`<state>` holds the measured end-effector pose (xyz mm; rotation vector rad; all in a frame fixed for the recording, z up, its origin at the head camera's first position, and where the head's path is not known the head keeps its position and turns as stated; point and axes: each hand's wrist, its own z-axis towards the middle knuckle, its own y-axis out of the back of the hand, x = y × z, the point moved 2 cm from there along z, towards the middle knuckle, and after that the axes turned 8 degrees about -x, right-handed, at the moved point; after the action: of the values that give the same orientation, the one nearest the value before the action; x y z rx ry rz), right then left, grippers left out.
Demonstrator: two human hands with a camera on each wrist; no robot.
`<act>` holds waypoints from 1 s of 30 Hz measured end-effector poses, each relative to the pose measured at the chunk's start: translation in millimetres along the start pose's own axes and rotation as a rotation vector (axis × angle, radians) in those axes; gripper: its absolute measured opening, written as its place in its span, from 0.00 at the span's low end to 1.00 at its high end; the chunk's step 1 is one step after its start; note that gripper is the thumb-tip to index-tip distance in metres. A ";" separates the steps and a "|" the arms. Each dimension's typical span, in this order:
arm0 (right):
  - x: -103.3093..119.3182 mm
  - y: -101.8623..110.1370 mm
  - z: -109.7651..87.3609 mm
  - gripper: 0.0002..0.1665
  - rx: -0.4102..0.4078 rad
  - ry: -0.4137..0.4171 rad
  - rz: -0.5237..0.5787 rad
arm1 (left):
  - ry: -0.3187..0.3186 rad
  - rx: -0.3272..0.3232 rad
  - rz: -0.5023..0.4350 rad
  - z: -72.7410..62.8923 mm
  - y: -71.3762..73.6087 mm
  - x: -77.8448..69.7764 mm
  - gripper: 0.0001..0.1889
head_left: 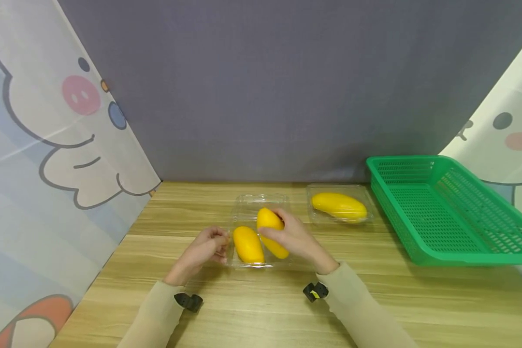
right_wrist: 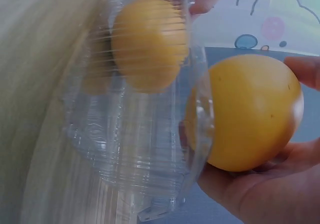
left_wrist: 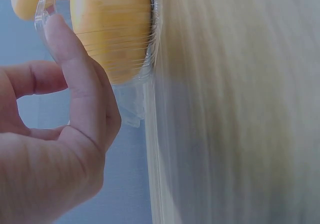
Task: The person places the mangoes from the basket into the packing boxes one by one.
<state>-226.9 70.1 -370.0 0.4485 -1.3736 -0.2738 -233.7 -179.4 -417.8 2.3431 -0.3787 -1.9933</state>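
Observation:
In the head view a lidded clear plastic box (head_left: 261, 200) stands on the table with its lid tipped back. One yellow mango (head_left: 249, 245) lies in its left half. My right hand (head_left: 293, 237) grips a second mango (head_left: 267, 220), thumb on the near side and fingers around the far side. The right wrist view has this held mango (right_wrist: 250, 111) beside the box rim (right_wrist: 204, 109), above the box's floor. At the box's left edge, my left hand (head_left: 206, 249) holds the rim with its fingertips; the left wrist view shows a fingertip (left_wrist: 57, 29) against the plastic.
Behind on the right sits another clear box (head_left: 315, 220) with a mango (head_left: 339, 205) inside. A green perforated basket (head_left: 422, 249) stands at the right. A grey wall (head_left: 261, 96) borders the back of the wooden table (head_left: 261, 309).

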 end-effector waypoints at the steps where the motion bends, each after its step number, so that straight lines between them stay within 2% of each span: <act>1: 0.1 -1.1 -0.3 0.39 0.008 0.003 -0.013 | 0.000 0.002 0.000 0.1 -0.1 0.0 0.15; 9: -1.0 -7.5 -0.6 0.39 0.029 0.027 -0.088 | 0.001 0.000 -0.002 0.5 -0.2 -0.4 0.14; 20: -5.5 -13.9 0.6 0.40 0.032 0.003 -0.144 | -0.005 0.002 -0.005 1.6 -0.7 0.3 0.13; 30: -7.4 -17.4 1.1 0.38 0.046 0.023 -0.265 | 0.006 -0.002 -0.021 2.2 -0.9 1.7 0.13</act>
<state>-228.1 57.8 -384.3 0.6712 -1.2994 -0.4527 -235.6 -178.7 -419.9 2.3617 -0.3538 -1.9939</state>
